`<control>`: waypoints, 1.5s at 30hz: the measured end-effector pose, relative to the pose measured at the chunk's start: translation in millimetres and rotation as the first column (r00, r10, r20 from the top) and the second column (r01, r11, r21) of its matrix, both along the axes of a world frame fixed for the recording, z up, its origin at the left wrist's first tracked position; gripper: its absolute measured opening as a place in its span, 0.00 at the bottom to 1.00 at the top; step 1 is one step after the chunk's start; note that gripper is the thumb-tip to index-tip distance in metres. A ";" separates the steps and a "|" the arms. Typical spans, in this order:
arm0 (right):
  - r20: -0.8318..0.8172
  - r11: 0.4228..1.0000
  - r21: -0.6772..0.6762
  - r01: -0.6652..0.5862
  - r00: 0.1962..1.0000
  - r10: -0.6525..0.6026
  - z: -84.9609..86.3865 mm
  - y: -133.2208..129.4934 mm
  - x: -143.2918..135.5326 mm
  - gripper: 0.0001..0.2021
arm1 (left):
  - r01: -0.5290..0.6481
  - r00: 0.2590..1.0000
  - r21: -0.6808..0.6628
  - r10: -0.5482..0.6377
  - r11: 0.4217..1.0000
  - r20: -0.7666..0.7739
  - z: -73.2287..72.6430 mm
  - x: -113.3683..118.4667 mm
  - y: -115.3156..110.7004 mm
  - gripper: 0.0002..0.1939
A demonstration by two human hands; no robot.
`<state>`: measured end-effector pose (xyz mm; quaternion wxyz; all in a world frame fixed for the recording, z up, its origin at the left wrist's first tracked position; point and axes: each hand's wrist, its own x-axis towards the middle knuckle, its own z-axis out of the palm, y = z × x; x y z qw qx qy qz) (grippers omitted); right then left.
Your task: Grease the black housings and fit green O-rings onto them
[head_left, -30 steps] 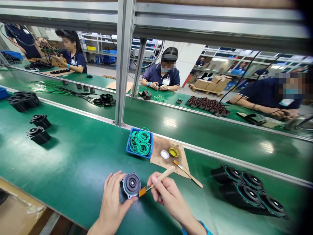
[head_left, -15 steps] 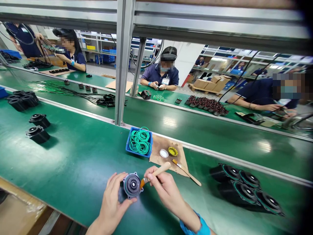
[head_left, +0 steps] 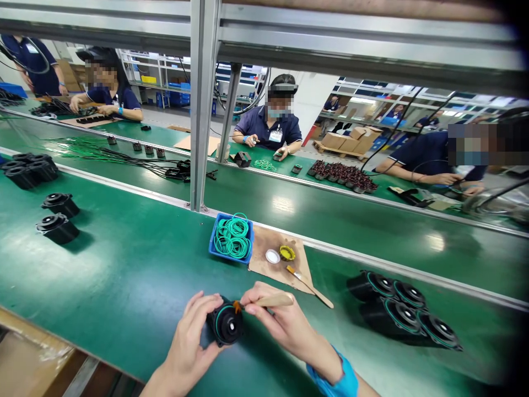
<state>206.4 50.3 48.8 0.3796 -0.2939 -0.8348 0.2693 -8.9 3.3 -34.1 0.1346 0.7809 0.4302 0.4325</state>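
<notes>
My left hand (head_left: 192, 333) is closed around the side of a black round housing (head_left: 226, 325), which has a green ring seated near its rim. The housing is tilted, its top face toward me. In my right hand (head_left: 281, 317) is a brush (head_left: 275, 300) with a pale wooden handle, pinched near its bristles. Its orange bristles touch the upper right edge of the housing. Beyond my hands lies a stained cardboard sheet (head_left: 262, 242) with a second brush (head_left: 309, 286), a yellow cup (head_left: 287, 253) and a white lid-like disc (head_left: 273, 256).
A blue bin (head_left: 211, 245) holds green rings. Several black housings with green rings (head_left: 407, 311) stand at the right, and two more housings (head_left: 58, 229) at the left. A metal post (head_left: 198, 110) rises at the bench's far edge. Co-workers (head_left: 268, 127) sit across the line.
The housing has tilted in my left hand. My right hand has shifted the brush from the housing's right side to its upper edge, with the handle now flatter.
</notes>
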 end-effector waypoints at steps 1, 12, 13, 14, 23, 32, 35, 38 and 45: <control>0.013 1.000 -0.014 -0.028 1.000 0.028 2.0 0.4 0.5 0.12 | 0.018 1.000 -0.001 -0.018 1.000 -0.005 0.5 0.2 0.1 0.28; -0.137 0.978 0.023 0.208 0.970 -0.203 15.7 -11.6 -3.3 0.17 | -0.062 0.997 0.056 0.064 0.997 -0.033 0.4 12.3 -3.2 0.26; -0.121 0.969 0.050 0.243 0.964 -0.236 16.0 -12.4 -3.6 0.18 | -0.072 0.997 0.059 0.074 0.996 -0.038 0.6 13.2 -3.6 0.25; -0.095 0.963 0.077 0.258 0.963 -0.250 16.1 -13.0 -4.1 0.19 | -0.078 0.996 0.060 0.081 0.995 -0.043 0.8 14.0 -3.8 0.25; -0.006 0.957 0.149 0.250 0.968 -0.252 10.9 -17.3 -12.4 0.20 | -0.071 0.995 0.072 0.075 0.995 -0.066 6.8 18.3 -4.1 0.22; 0.000 0.979 0.134 0.156 0.988 -0.157 4.6 -24.4 -18.7 0.14 | -0.067 0.997 -0.004 0.067 0.998 -0.024 8.8 21.8 -4.1 0.24; 0.032 0.977 0.193 0.089 0.995 -0.097 4.6 -29.0 -19.6 0.12 | -0.074 0.997 -0.042 0.074 0.996 -0.005 10.0 21.8 -2.8 0.24; 0.108 0.964 0.261 0.039 0.992 -0.069 3.0 -36.4 -17.6 0.12 | -0.086 0.996 -0.030 0.086 0.996 0.005 10.5 22.0 -1.6 0.24; 0.158 0.974 0.224 -0.011 0.987 -0.025 11.6 -46.1 -8.0 0.12 | -0.101 0.995 -0.032 0.102 0.994 0.013 12.7 21.9 -2.0 0.25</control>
